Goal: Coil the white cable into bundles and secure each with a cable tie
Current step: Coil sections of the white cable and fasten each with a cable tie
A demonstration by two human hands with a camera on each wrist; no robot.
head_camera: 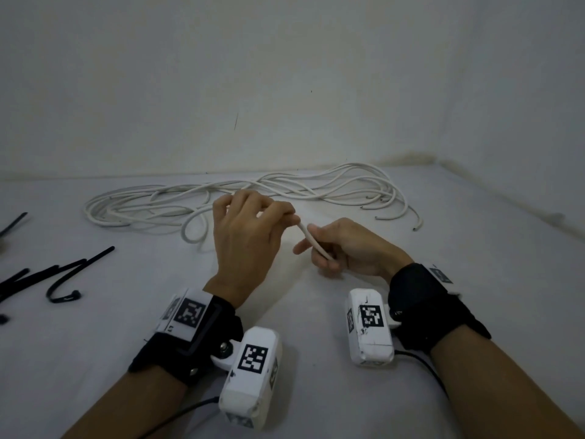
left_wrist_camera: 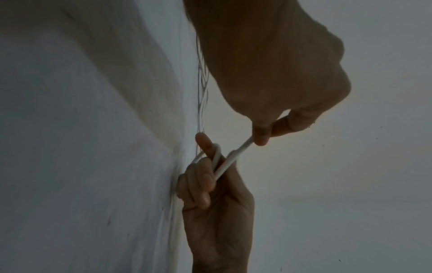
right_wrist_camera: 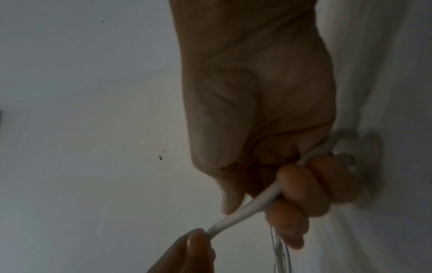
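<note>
A long white cable [head_camera: 253, 193] lies in a loose tangle at the back of the white table [head_camera: 316, 375]. One short stretch of it [head_camera: 311, 240] runs between my hands above the table. My left hand [head_camera: 292, 217] pinches that stretch between thumb and fingertips [left_wrist_camera: 259, 138]. My right hand [head_camera: 319, 253] grips the same stretch in curled fingers [right_wrist_camera: 301, 186]. In the left wrist view the cable [left_wrist_camera: 230, 159] loops round the right index finger [left_wrist_camera: 205, 144]. Black cable ties [head_camera: 63, 275] lie at the left, apart from both hands.
A white wall [head_camera: 285, 74] rises right behind the cable pile and another wall [head_camera: 538, 122] closes the right side. More black ties [head_camera: 12, 223] reach the left frame edge. Several cut cable ends [head_camera: 418, 224] stick out at the right of the pile.
</note>
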